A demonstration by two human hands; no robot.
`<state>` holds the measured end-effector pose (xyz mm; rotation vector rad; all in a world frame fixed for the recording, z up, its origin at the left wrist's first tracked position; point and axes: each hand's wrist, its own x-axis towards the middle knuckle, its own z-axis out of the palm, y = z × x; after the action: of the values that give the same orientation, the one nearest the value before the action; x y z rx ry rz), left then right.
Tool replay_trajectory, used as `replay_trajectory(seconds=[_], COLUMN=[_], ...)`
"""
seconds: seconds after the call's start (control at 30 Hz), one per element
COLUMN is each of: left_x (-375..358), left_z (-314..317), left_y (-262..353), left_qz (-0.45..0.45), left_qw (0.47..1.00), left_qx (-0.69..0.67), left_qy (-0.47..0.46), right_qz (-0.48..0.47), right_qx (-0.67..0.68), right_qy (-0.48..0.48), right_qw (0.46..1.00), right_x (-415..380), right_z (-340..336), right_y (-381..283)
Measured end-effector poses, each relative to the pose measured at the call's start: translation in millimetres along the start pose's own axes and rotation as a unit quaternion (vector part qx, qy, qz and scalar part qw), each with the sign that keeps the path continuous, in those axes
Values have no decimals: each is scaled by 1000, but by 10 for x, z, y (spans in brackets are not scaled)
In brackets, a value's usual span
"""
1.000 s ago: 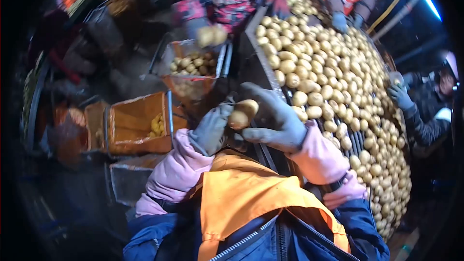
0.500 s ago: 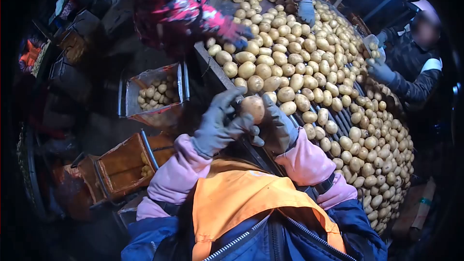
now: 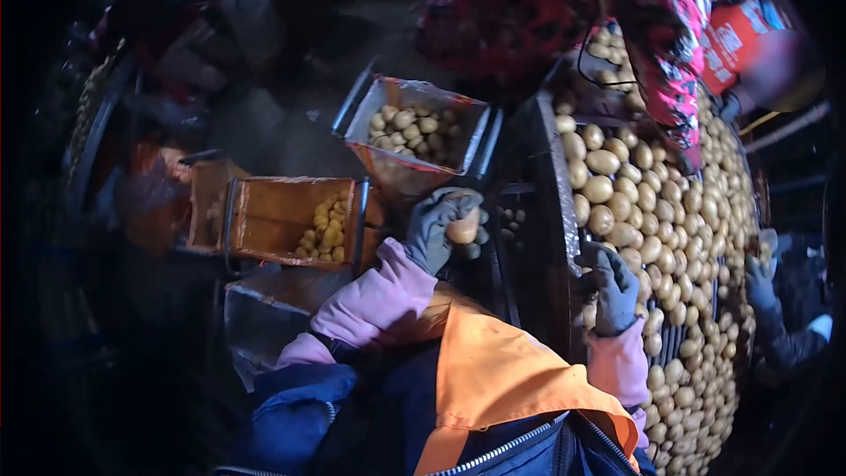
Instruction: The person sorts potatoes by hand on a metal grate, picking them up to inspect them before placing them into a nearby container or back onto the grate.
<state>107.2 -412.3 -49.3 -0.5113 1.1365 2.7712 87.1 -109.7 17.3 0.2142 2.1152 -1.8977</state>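
My left hand [image 3: 441, 231], in a grey glove, is closed around a potato [image 3: 463, 227] that shows a reddish-brown side. It is held over the dark gap left of the sorting table, below a crate of potatoes. My right hand [image 3: 610, 289], also gloved, hovers by the table's metal edge [image 3: 557, 185] with its fingers bent and apart. Nothing shows in it. Just beyond it, many loose potatoes [image 3: 648, 203] cover the table, some resting on dark rollers [image 3: 672, 339].
A lined crate [image 3: 414, 161] holds potatoes; an orange-lined crate [image 3: 264, 219] beside it has yellowish potatoes in its right end. A person in a pink patterned sleeve [image 3: 665, 62] reaches across the table's far end. Another person's gloved hand [image 3: 760, 282] is at the right side.
The view has turned left toward the crates. My hands have parted: the left carries the potato away from the table, while the right stays by the table's edge, off the potato.
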Motion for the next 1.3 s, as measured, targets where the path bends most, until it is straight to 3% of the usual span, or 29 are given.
replay_trajectory(seconds=[0.07, 0.2, 0.23, 0.3, 0.47, 0.57, 0.63, 0.7, 0.73, 0.8, 0.83, 0.87, 0.93, 0.97, 1.03, 1.07, 1.13, 1.2, 1.27, 1.3], left_x=[-172, -402, -422, -534, -771, -742, -633, -522, -358, 23, 211, 316, 531, 589, 767, 664, 698, 513, 459, 531], left_z=[-169, -781, -991, -1558, -2567, -3061, -3647, -3911, -3889, -3525, -2843, -2103, -1253, -885, 113, 783, 1528, 2038, 2051, 2046], left_y=[138, 339, 347, 420, 647, 624, 375, 454, 632, 795, 918, 925, 795, 683, 301, 126, -249, -671, -1196, -1354], left_qz=[32, 86, 149, 205, 177, 116, 192, 147, 63, 196, 252, 310, 276, 261, 289, 231, 339, 287, 305, 266], left_qw=[995, 982, 962, 936, 882, 886, 871, 868, 866, 826, 824, 817, 887, 893, 822, 828, 630, 456, 311, 307], left_qx=[54, -16, 34, 6, -50, -70, -46, -87, -131, 116, 140, 156, 293, 351, 481, 483, 550, 616, 629, 671], left_qy=[82, 168, 227, 286, 434, 444, 450, 467, 479, 515, 487, 460, 228, 106, -96, -170, -432, -575, -644, -620], right_qz=[-3, -69, -9, -9, -22, -22, -2, 12, -2, 49, -18, -39, -138, -170, -109, -76, 73, 163, 137, 69], right_qx=[-21, -69, -48, -62, -80, -81, -67, -67, -77, -16, -111, -111, -277, -428, -518, -559, -564, -516, -600, -566], right_qy=[5, 3, -6, -9, -14, -9, -7, 28, 38, 56, 97, 126, 192, 197, 249, 266, 237, 184, 134, 157], right_qw=[1000, 995, 999, 998, 996, 996, 998, 997, 996, 997, 989, 985, 931, 866, 811, 781, 788, 821, 777, 807], right_x=[16, 97, 67, 63, 99, 123, 125, 97, 86, -21, -73, -98, -301, -470, -907, -1116, -1612, -1895, -1829, -1683], right_z=[4, -67, -76, -94, -194, -229, -232, -193, -268, -186, -231, -361, -590, -779, -1016, -1139, -1372, -1432, -1288, -1272], right_y=[3, 212, 137, 103, 155, 215, 202, 169, 274, 30, 114, 350, 437, 385, 267, 251, 256, 414, 472, 534])
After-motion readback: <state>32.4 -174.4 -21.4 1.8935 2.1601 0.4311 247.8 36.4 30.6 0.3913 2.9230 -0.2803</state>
